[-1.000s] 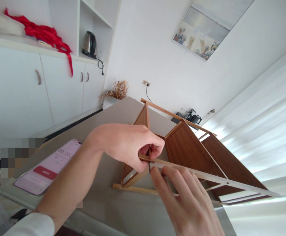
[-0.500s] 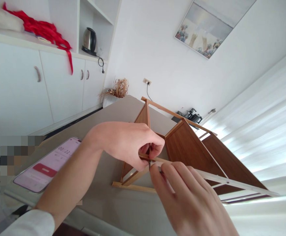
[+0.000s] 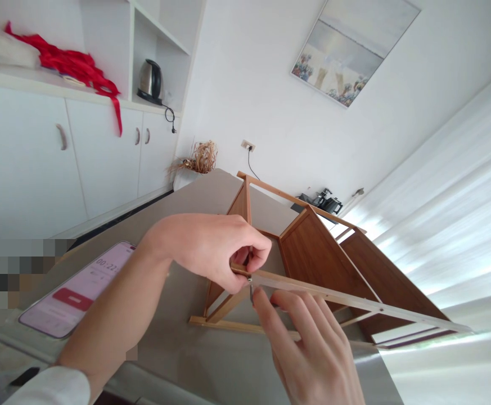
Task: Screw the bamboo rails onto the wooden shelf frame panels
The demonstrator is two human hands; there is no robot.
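Observation:
A wooden shelf rack (image 3: 312, 250) with brown panels and pale rails lies on its side on the table. My left hand (image 3: 211, 247) is closed around the near end of its upper rail (image 3: 312, 289), fingers curled over the wood. Just below that grip, a small metal screw head (image 3: 249, 278) shows at the rail. A thin metal hex key (image 3: 252, 292) hangs from it, partly hidden by my fingers. My right hand (image 3: 312, 343) is at the key, thumb and forefinger closed about it, the other fingers loosely bent.
A phone (image 3: 74, 298) showing a running timer lies on the grey table (image 3: 178, 343), left of my forearm. White cabinets (image 3: 21, 152) hold a kettle (image 3: 150, 79) and red ribbon (image 3: 68, 62). Dried plants (image 3: 203, 157) stand beyond the table; white curtains (image 3: 447, 197) hang at right.
My right hand has drawn slightly back and down, so more of the hex key shows. My left hand keeps its grip on the rail. The whole view has shifted a little.

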